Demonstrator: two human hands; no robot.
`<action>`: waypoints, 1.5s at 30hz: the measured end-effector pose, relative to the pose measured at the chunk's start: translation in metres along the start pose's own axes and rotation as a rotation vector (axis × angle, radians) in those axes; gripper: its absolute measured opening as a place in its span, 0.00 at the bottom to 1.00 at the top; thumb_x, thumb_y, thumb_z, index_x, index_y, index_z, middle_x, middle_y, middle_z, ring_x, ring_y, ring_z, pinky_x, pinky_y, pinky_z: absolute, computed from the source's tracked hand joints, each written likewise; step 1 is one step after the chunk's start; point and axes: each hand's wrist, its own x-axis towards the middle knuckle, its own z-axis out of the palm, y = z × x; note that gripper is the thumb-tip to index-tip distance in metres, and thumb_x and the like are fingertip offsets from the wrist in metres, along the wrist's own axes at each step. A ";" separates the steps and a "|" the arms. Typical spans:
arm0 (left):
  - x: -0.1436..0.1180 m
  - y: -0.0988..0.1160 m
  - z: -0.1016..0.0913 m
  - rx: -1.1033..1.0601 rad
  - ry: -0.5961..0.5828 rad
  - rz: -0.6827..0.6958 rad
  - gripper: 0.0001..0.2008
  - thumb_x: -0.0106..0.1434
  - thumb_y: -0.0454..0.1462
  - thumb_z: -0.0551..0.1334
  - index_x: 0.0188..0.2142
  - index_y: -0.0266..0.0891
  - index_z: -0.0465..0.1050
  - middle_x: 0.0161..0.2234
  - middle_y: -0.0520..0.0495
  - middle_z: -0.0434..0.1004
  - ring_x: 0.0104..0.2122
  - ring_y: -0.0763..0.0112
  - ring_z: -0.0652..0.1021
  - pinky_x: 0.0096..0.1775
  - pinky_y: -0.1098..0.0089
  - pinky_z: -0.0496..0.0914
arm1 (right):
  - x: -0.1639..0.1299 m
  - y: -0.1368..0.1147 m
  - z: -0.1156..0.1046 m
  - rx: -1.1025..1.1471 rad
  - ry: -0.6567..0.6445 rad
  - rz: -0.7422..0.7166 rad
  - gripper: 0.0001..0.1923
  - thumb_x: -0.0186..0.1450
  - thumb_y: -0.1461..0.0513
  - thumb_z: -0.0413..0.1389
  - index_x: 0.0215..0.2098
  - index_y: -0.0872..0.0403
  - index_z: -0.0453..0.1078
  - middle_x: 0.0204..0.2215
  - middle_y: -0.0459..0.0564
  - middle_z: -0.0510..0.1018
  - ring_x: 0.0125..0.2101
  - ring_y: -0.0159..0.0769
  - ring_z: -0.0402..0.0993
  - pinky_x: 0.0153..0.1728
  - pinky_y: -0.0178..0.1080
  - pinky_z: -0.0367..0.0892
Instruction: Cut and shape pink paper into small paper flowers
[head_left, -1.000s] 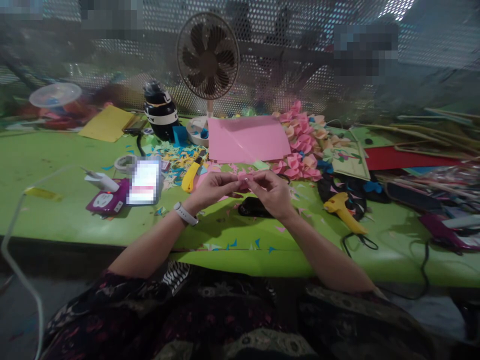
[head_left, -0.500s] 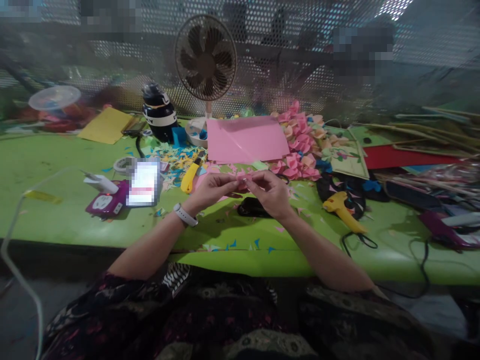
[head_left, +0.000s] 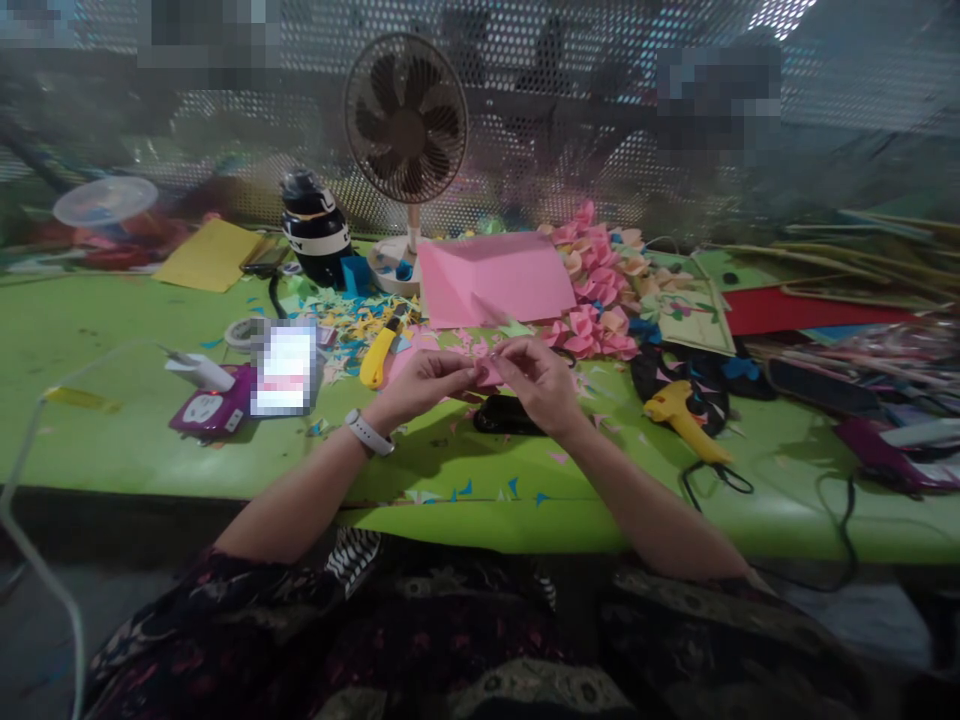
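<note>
Between my fingertips is a small piece of pink paper (head_left: 489, 374), above the middle of the green table (head_left: 420, 465). My left hand (head_left: 431, 385) pinches it from the left, thumb and fingers together. From the other side my right hand (head_left: 541, 385) grips it, its finger and thumb partly covering the paper. Below my hands lies a black object (head_left: 510, 415), perhaps a stapler or case, partly hidden by my right hand. Just beyond them rests a sheet of pink paper (head_left: 502, 278). A yellow box cutter (head_left: 379, 355) lies left of my left hand.
Pink paper petals (head_left: 592, 275) are heaped behind on the right. A yellow glue gun (head_left: 688, 420) with a cord lies to the right. Left are a phone (head_left: 283, 370) and a purple power strip (head_left: 210, 405). A fan (head_left: 407, 125) and a black bottle (head_left: 319, 235) stand at the back.
My right fingers have lifted slightly and shifted on the small pink piece, showing more of it. The large pink sheet's near edge has bent upward. My left hand has barely moved.
</note>
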 end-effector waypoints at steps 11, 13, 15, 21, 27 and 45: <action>-0.001 -0.005 -0.002 0.082 -0.058 -0.103 0.16 0.54 0.46 0.73 0.33 0.35 0.79 0.31 0.43 0.84 0.31 0.68 0.84 0.36 0.68 0.79 | -0.004 -0.006 0.004 -0.211 0.045 -0.233 0.12 0.69 0.53 0.55 0.31 0.51 0.66 0.33 0.49 0.76 0.36 0.36 0.72 0.40 0.41 0.68; 0.000 -0.006 -0.002 0.079 -0.063 -0.082 0.17 0.54 0.46 0.73 0.33 0.35 0.78 0.30 0.44 0.84 0.31 0.68 0.83 0.37 0.67 0.79 | -0.003 -0.008 0.002 -0.280 0.022 -0.195 0.15 0.68 0.50 0.55 0.30 0.51 0.65 0.29 0.47 0.73 0.31 0.34 0.69 0.35 0.39 0.66; 0.000 -0.006 -0.003 0.071 -0.061 -0.065 0.18 0.53 0.48 0.73 0.32 0.34 0.78 0.29 0.44 0.83 0.30 0.69 0.83 0.37 0.68 0.79 | -0.002 -0.008 0.001 -0.367 -0.043 -0.171 0.20 0.68 0.48 0.53 0.26 0.51 0.61 0.23 0.45 0.68 0.25 0.32 0.64 0.29 0.38 0.61; 0.000 -0.002 -0.003 0.041 -0.073 -0.116 0.21 0.51 0.49 0.74 0.31 0.32 0.76 0.27 0.44 0.82 0.28 0.70 0.82 0.37 0.68 0.79 | 0.000 -0.007 0.003 -0.367 -0.171 -0.189 0.27 0.72 0.43 0.42 0.22 0.51 0.54 0.20 0.43 0.62 0.23 0.30 0.59 0.27 0.37 0.56; 0.002 0.001 -0.003 0.004 0.083 -0.058 0.18 0.51 0.47 0.74 0.28 0.34 0.75 0.27 0.46 0.81 0.26 0.72 0.80 0.33 0.70 0.77 | 0.011 -0.010 -0.022 -0.234 -0.275 0.070 0.27 0.70 0.42 0.46 0.25 0.51 0.63 0.20 0.44 0.68 0.22 0.31 0.65 0.27 0.36 0.61; 0.012 -0.006 -0.013 -0.046 0.412 -0.009 0.19 0.48 0.45 0.76 0.29 0.35 0.73 0.25 0.50 0.79 0.24 0.78 0.78 0.27 0.78 0.72 | 0.041 0.035 -0.082 -1.245 -0.305 0.601 0.13 0.60 0.57 0.59 0.39 0.57 0.74 0.38 0.59 0.80 0.39 0.48 0.76 0.35 0.41 0.65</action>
